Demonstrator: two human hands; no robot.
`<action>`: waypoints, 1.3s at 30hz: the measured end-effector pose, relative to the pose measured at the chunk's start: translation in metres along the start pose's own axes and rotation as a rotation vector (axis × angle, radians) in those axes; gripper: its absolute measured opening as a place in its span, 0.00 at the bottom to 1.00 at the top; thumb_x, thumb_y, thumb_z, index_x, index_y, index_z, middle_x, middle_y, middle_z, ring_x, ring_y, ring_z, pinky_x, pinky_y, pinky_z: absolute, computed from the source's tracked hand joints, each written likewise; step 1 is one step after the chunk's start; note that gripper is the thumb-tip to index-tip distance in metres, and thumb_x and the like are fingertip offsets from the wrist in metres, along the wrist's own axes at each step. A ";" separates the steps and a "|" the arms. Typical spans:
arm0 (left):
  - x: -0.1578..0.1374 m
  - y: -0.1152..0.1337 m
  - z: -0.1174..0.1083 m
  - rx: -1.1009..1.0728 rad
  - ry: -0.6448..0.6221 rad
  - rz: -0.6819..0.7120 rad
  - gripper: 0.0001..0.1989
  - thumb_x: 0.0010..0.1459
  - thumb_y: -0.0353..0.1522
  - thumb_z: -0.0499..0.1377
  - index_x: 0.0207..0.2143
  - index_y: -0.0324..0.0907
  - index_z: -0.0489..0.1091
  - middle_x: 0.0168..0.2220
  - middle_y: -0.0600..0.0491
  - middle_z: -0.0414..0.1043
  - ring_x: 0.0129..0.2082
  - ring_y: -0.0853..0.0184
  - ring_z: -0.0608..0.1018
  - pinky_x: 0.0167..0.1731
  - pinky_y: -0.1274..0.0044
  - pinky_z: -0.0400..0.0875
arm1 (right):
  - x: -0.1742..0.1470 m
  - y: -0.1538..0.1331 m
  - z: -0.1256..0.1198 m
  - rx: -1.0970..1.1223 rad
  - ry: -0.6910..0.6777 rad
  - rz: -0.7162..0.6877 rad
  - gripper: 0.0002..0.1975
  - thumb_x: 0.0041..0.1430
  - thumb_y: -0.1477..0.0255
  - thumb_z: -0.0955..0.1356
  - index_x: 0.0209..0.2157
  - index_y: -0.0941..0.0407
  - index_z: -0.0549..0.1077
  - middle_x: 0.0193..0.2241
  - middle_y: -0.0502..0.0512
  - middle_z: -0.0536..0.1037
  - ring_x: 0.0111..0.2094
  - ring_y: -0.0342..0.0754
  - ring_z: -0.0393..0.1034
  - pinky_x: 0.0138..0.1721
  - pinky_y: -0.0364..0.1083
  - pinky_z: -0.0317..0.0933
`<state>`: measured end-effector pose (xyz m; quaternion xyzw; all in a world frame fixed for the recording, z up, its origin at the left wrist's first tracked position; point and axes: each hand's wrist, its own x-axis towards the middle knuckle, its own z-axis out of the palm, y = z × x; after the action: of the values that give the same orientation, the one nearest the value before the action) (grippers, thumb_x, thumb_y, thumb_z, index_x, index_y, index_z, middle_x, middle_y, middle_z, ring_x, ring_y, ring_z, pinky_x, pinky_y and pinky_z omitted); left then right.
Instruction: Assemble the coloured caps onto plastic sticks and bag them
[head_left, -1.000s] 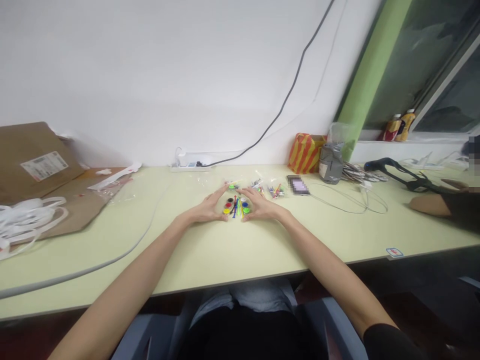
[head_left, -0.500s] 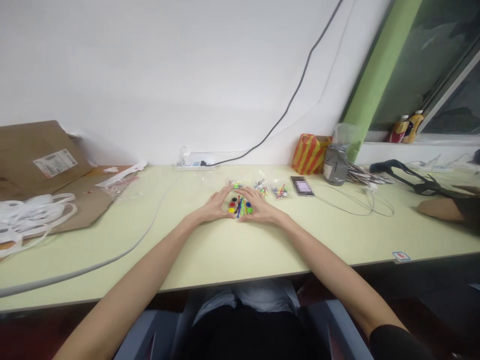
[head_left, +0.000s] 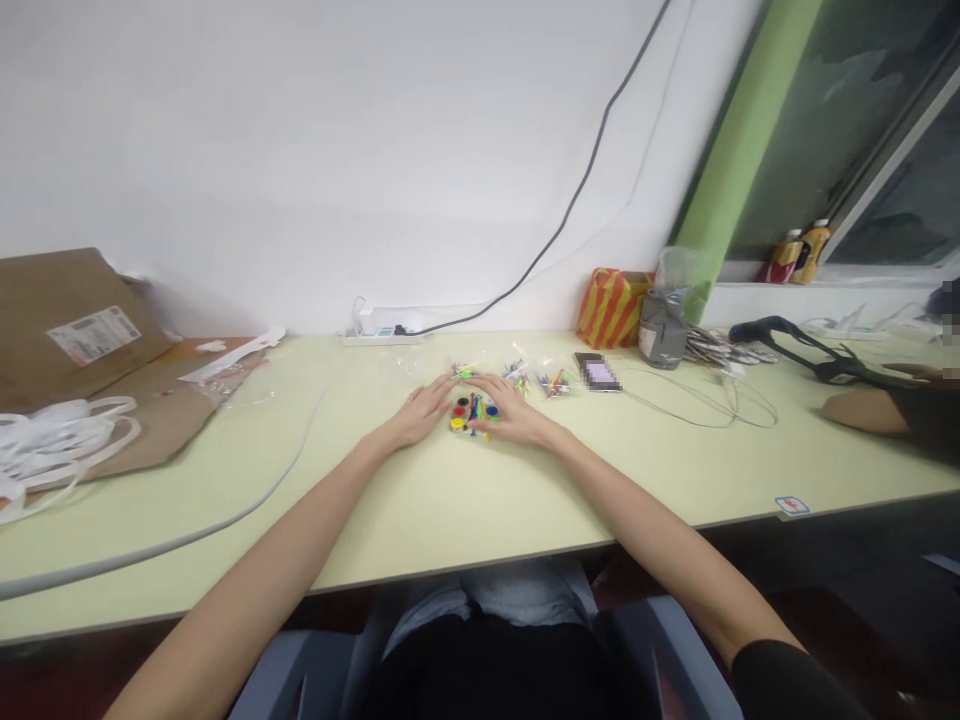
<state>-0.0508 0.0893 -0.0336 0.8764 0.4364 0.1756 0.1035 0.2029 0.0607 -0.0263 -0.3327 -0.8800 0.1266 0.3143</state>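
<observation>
Several small coloured discs, with a yellow disc [head_left: 458,425] nearest me, lie on the table between my hands. Beside them is a bunch of thin coloured plastic sticks [head_left: 477,408], too small to make out exactly. My left hand [head_left: 422,412] rests on the table left of the discs, fingers stretched forward, apart from the yellow one. My right hand [head_left: 511,412] arches over the right side of the group, fingers extended, its thumb close to the stick ends. It partly hides the blue disc [head_left: 492,411]. Whether the thumb touches a stick I cannot tell.
Clear bags of coloured sticks [head_left: 556,383] lie behind my hands, near a phone [head_left: 598,371]. Cardboard [head_left: 75,310] and white straps [head_left: 56,440] sit left. A power strip [head_left: 382,338] stands by the wall. At right are a striped bag [head_left: 613,308] and another person's arm [head_left: 870,412].
My left hand has drawn slightly away from the discs, its thumb no longer at the yellow one. My right hand stays over the group; its thumb now lies nearer the stick ends.
</observation>
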 end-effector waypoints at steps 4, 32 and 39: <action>-0.001 0.001 0.001 0.055 0.022 0.018 0.29 0.68 0.39 0.42 0.70 0.52 0.45 0.72 0.51 0.43 0.70 0.59 0.52 0.67 0.57 0.47 | 0.013 0.014 -0.001 -0.048 0.169 0.071 0.26 0.66 0.66 0.65 0.63 0.54 0.62 0.58 0.62 0.69 0.61 0.54 0.60 0.62 0.56 0.54; 0.009 -0.002 0.005 -0.656 0.443 -0.245 0.34 0.67 0.43 0.50 0.71 0.46 0.42 0.69 0.40 0.49 0.69 0.56 0.56 0.66 0.59 0.54 | 0.064 0.056 -0.004 0.727 0.595 0.494 0.13 0.44 0.71 0.65 0.36 0.55 0.68 0.30 0.50 0.76 0.31 0.47 0.72 0.27 0.41 0.61; -0.004 0.037 -0.018 -1.260 0.340 -0.266 0.41 0.54 0.48 0.67 0.65 0.46 0.57 0.57 0.39 0.70 0.40 0.58 0.81 0.32 0.68 0.80 | 0.034 0.018 0.001 1.164 0.395 0.627 0.17 0.50 0.68 0.69 0.43 0.53 0.66 0.29 0.48 0.77 0.25 0.43 0.73 0.18 0.38 0.58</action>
<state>-0.0329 0.0648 -0.0059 0.5470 0.3651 0.5186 0.5464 0.1914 0.0973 -0.0191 -0.3655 -0.4573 0.6004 0.5448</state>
